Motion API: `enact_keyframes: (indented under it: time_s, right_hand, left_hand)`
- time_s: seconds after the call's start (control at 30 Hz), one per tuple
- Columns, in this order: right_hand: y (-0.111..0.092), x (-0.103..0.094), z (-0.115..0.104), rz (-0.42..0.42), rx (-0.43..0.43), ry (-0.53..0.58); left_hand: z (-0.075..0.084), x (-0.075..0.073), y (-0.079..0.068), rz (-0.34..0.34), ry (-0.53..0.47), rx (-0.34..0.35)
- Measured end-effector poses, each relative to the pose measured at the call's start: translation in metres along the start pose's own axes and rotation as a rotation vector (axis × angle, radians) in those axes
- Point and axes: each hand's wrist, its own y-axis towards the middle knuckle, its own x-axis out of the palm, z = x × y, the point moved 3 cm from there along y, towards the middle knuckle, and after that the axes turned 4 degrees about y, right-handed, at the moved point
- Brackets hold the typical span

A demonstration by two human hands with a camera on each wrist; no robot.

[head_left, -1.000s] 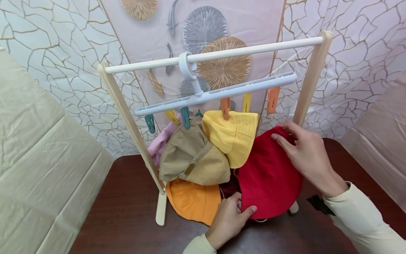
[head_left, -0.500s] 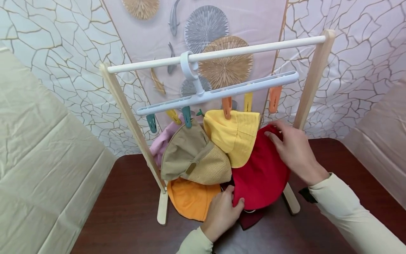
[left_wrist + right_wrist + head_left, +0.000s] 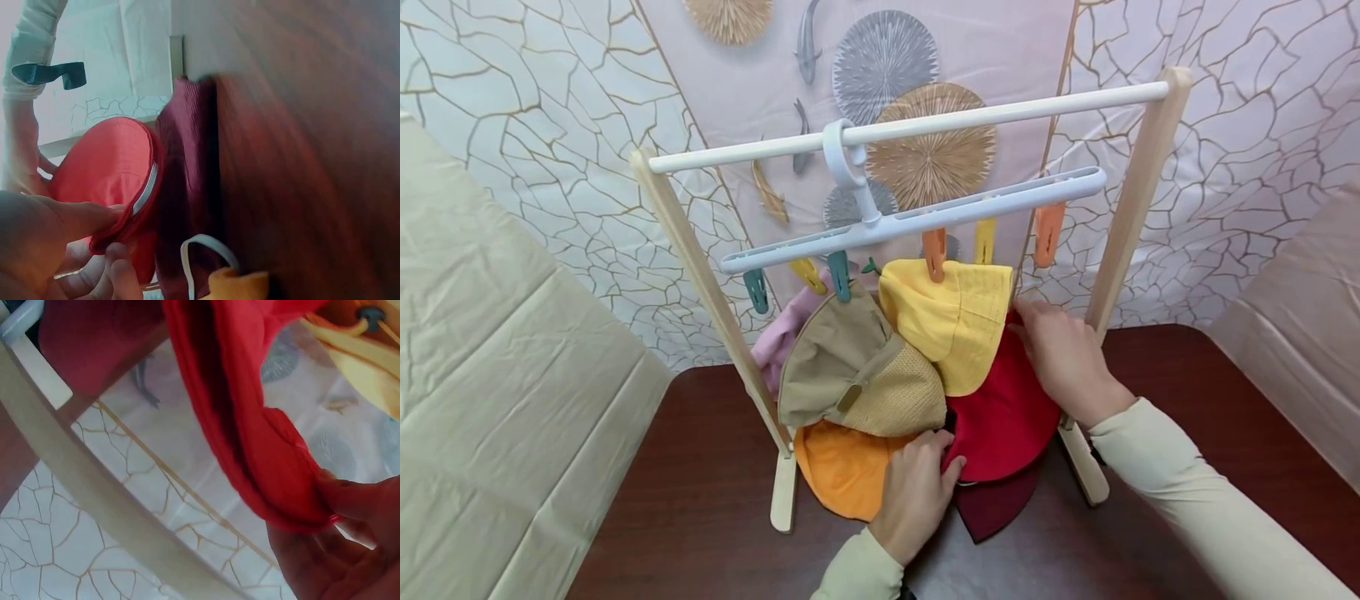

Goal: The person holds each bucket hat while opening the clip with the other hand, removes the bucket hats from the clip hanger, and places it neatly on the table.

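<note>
Above the desk [image 3: 647,508], we see the red hat [image 3: 1003,429] shifted left, farther behind the yellow hat [image 3: 953,325] and, we judge, more squarely beneath the hanger [image 3: 925,222]; left hand [image 3: 913,493] and right hand [image 3: 1066,358] fingers pinch it.

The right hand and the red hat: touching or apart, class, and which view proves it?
Touching. The right wrist view shows the right hand pinching the red hat at its edge, between thumb and fingers.

Gap under rod [image 3: 1000,115], post [image 3: 1138,200] beside right grip [image 3: 1067,358]
</note>
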Motion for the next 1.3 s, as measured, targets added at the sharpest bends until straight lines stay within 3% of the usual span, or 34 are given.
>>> enact_keyframes:
  time_s: [0.17, 0.33, 0.57, 0.8, 0.9, 1.07, 1.3]
  right_hand:
    - [0.003, 0.017, 0.005, -0.004, -0.014, -0.071]
    - [0.002, 0.031, 0.014, -0.026, 0.038, -0.124]
    - [0.001, 0.044, 0.02, -0.04, 0.106, -0.196]
    - [0.0, 0.058, 0.023, -0.169, 0.184, -0.267]
    - [-0.002, 0.065, 0.027, -0.181, 0.19, -0.292]
    - [-0.011, 0.081, 0.035, -0.193, 0.154, -0.379]
    - [-0.023, 0.096, 0.041, -0.324, 0.09, -0.654]
  left_hand:
    - [0.001, -0.003, 0.001, 0.051, 0.082, 0.05]
    - [0.004, 0.0, 0.001, 0.073, 0.149, 0.082]
    - [0.006, 0.004, -0.004, 0.072, 0.267, 0.037]
    - [0.014, 0.0, -0.007, 0.087, 0.412, 0.019]
    - [0.016, 0.0, -0.007, 0.072, 0.44, 0.028]
    - [0.015, 0.001, -0.007, 0.027, 0.365, 0.026]
    - [0.016, -0.008, -0.006, -0.028, 0.232, 0.07]
